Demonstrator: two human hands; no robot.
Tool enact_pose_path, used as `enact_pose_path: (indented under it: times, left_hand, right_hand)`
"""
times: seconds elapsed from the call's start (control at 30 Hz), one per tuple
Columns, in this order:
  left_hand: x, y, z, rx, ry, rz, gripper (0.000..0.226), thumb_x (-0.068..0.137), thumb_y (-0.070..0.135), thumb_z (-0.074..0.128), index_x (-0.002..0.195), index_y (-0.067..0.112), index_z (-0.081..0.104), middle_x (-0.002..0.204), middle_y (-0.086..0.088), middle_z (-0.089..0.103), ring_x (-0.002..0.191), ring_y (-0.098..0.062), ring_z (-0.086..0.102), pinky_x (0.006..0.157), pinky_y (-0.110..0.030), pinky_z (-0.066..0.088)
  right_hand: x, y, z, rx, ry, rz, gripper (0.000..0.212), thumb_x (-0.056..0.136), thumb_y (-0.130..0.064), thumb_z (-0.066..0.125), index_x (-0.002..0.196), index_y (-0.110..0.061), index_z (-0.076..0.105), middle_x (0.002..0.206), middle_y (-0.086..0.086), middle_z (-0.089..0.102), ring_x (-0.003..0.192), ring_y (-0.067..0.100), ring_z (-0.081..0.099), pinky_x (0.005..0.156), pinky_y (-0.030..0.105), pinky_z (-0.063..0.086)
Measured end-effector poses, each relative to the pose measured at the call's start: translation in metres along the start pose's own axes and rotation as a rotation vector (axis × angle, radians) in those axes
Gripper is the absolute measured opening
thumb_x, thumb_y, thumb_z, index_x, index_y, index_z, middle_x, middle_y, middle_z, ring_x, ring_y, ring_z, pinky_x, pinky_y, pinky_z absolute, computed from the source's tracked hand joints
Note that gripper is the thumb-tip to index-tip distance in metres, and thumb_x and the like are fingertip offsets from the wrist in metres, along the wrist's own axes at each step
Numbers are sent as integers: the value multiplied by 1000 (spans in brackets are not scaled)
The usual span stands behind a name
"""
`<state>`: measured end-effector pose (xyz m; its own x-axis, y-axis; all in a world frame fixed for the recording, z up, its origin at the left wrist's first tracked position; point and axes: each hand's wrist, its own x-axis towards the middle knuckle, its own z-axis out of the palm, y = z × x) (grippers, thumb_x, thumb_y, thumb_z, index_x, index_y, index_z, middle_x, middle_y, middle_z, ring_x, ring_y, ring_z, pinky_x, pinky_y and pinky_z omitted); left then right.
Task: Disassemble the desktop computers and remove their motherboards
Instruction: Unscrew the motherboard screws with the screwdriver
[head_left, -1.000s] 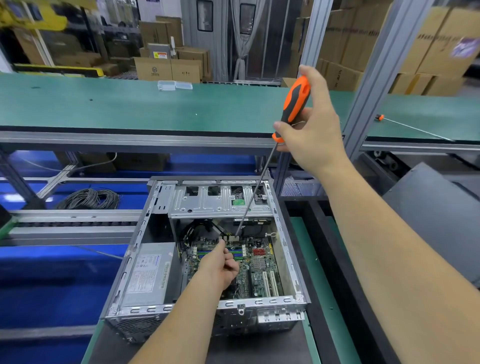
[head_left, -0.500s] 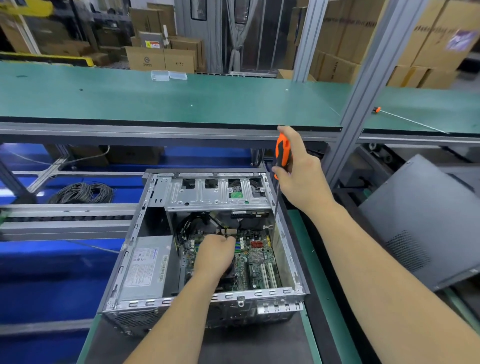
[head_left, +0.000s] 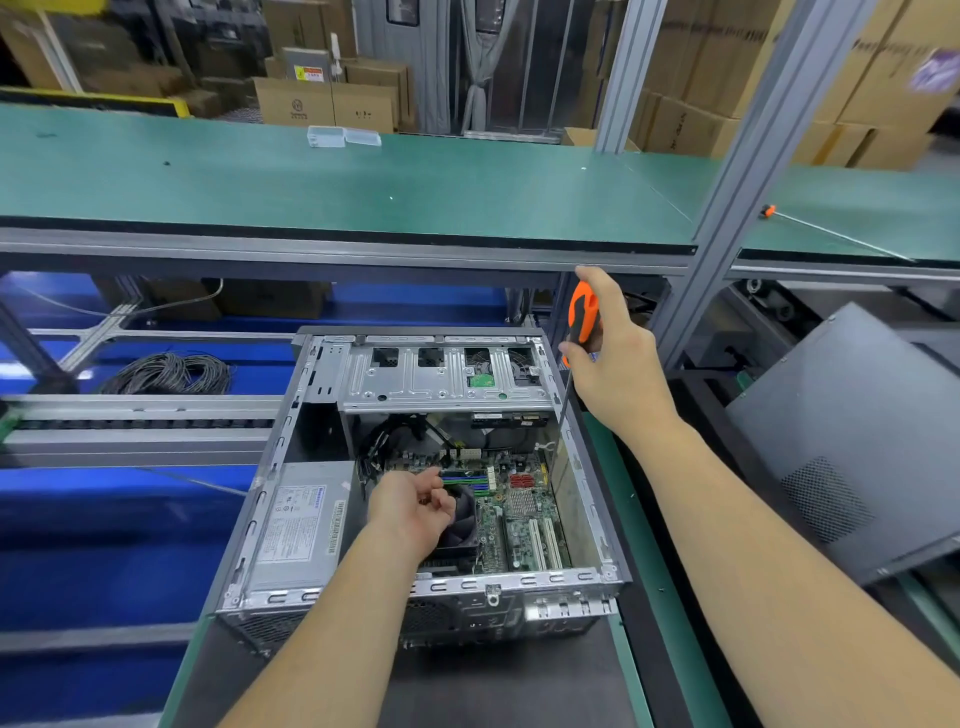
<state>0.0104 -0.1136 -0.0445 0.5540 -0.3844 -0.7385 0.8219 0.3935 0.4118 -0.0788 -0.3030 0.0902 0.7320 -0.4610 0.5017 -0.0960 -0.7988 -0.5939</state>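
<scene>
An open desktop case (head_left: 519, 584) lies on its side on the dark belt in front of me. Inside it are the green motherboard (head_left: 524, 512), a black CPU fan (head_left: 464, 525), a grey power supply (head_left: 296, 525) and a metal drive cage (head_left: 447, 387). My left hand (head_left: 413, 512) hovers over the fan with its fingers curled toward the thumb; I cannot tell whether it holds anything. My right hand (head_left: 613, 374) grips an orange and black screwdriver (head_left: 583, 317) above the case's far right corner. The shaft runs down inside the right wall.
A removed grey side panel (head_left: 852, 447) leans at the right. The green upper shelf (head_left: 363, 192) carries a second screwdriver (head_left: 769, 210) and clear plastic boxes (head_left: 343, 136). An aluminium post (head_left: 748, 182) rises just right of my right hand. A cable coil (head_left: 166, 374) lies at the left.
My right hand brought the screwdriver down from high above the shelf to the case's right wall. My left hand drew back from the board's upper edge to the fan.
</scene>
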Motion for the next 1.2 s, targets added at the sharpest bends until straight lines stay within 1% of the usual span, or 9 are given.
enact_pose_path:
  times: [0.13, 0.37, 0.5, 0.63, 0.77, 0.9, 1.03, 1.1, 1.2]
  left_hand:
    - [-2, 2, -3, -92, 7, 4, 43, 91, -6, 26, 123, -8, 53, 90, -10, 47, 64, -16, 33, 60, -26, 33]
    - [2, 2, -3, -46, 28, 4, 32, 91, -1, 29, 113, -2, 53, 73, -5, 36, 58, -15, 19, 54, -25, 21]
    - [4, 1, -3, -12, 18, 7, 26, 94, 3, 30, 102, 1, 55, 69, -3, 33, 57, -15, 17, 53, -25, 19]
    - [4, 1, -3, 10, 14, 6, 25, 95, 4, 30, 99, 3, 55, 68, -2, 31, 55, -15, 16, 51, -25, 19]
    - [4, 1, -3, 18, 10, 11, 25, 96, 3, 29, 99, 3, 54, 69, -2, 31, 55, -14, 15, 48, -25, 19]
    - [6, 0, -4, 33, 9, 14, 25, 97, 5, 30, 102, 3, 54, 68, -2, 31, 55, -14, 16, 39, -23, 20]
    - [8, 0, -5, 29, 2, 13, 27, 96, 3, 32, 114, 2, 52, 68, -2, 30, 55, -15, 15, 45, -24, 19]
    - [8, 0, -5, 34, 4, 14, 28, 95, 3, 32, 116, 2, 51, 68, -2, 30, 55, -15, 15, 44, -25, 20]
    - [8, 0, -5, 38, 9, 19, 29, 96, 3, 32, 117, 2, 51, 68, -2, 31, 56, -15, 15, 50, -26, 18]
  right_hand:
    - [1, 0, 0, 2, -1, 8, 81, 90, -5, 67, 144, -49, 24, 99, 6, 64, 74, 24, 58, 80, 44, 56]
    - [1, 2, 1, 9, 29, 12, 80, 91, -5, 66, 143, -48, 25, 100, 3, 65, 75, 20, 59, 83, 43, 57]
    - [0, 1, 1, 0, 12, 20, 80, 91, -5, 66, 144, -49, 24, 99, 5, 66, 74, 21, 58, 82, 43, 57]
    - [0, -1, 0, 6, 4, 14, 79, 91, -5, 66, 143, -48, 24, 98, 6, 65, 76, 23, 59, 82, 44, 56]
    - [0, -2, 1, 5, 3, 19, 80, 91, -5, 66, 144, -48, 24, 103, 8, 66, 84, 28, 65, 85, 47, 56]
    - [0, -1, 1, 9, 17, 16, 80, 91, -5, 67, 144, -47, 24, 104, 6, 66, 85, 26, 66, 87, 46, 56]
    - [0, -2, 1, 7, 24, 9, 80, 91, -5, 67, 144, -46, 25, 106, 8, 67, 85, 27, 66, 87, 45, 57]
    - [0, -1, 1, 13, 19, 6, 79, 91, -5, 66, 144, -46, 25, 104, 9, 67, 86, 28, 67, 86, 45, 57]
    - [-1, -2, 1, 18, 8, -6, 79, 90, -4, 66, 144, -45, 26, 101, 10, 67, 85, 30, 67, 85, 46, 57]
